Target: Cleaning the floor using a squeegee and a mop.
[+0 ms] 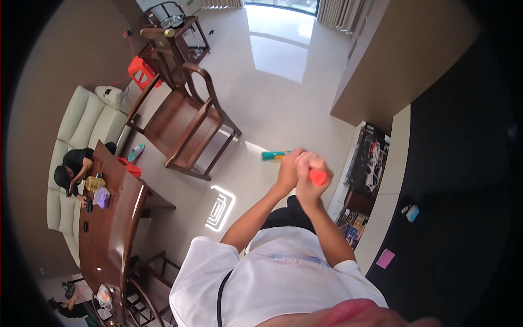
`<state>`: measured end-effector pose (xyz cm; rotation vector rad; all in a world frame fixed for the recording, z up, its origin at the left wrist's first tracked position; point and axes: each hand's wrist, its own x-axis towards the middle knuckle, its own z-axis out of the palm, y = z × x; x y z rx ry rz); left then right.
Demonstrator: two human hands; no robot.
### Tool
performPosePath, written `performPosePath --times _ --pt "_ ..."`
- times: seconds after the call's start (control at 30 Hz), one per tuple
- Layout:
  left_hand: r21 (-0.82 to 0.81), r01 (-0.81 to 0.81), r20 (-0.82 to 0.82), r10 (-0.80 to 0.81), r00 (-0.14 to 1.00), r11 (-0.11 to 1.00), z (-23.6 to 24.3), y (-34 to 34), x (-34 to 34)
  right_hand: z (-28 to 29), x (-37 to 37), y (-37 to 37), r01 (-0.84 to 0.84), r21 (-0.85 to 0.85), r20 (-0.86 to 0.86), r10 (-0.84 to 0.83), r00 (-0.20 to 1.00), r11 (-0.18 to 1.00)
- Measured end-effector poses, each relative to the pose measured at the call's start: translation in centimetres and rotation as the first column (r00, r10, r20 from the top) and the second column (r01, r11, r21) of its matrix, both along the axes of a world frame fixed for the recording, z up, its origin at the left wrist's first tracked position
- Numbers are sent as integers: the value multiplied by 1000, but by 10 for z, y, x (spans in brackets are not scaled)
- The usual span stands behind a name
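Note:
Both of my hands are closed together in front of my chest, around a handle (pixel 317 176) with a rounded orange-red end pointing up at me. My right hand (pixel 309 168) is wrapped round it just beyond this end. Close beside it, partly behind the right, my left hand (pixel 289 166) grips too. A green and yellow piece (pixel 271 156) shows past my left hand, low over the floor; it looks like the far end of the same tool. Most of the shaft is hidden by my hands, so its kind cannot be told.
A wooden armchair (pixel 182 128) stands ahead to the left on the tiled floor (pixel 283 109). Further left, a person (pixel 76 169) leans over a wooden table (pixel 117 229) beside a pale sofa (pixel 81 117). Close on my right runs a black-topped cabinet (pixel 447 229) with an open shelf (pixel 370 163).

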<state>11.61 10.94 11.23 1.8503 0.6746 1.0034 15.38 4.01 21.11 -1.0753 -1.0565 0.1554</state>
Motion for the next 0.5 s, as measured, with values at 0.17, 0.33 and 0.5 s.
performPosePath --times 0.17,0.33,0.5 --pt "-137 -108 -16 107 994 985 -80 45 18 -90 11 20 -79 -141 179 104 978 987" --pt "-166 -28 -148 3 989 986 -157 76 16 -131 46 37 -438 -309 256 517 817 844" --pt "-66 -140 -87 134 987 988 -56 116 84 -49 101 103 -308 -196 197 346 917 931"
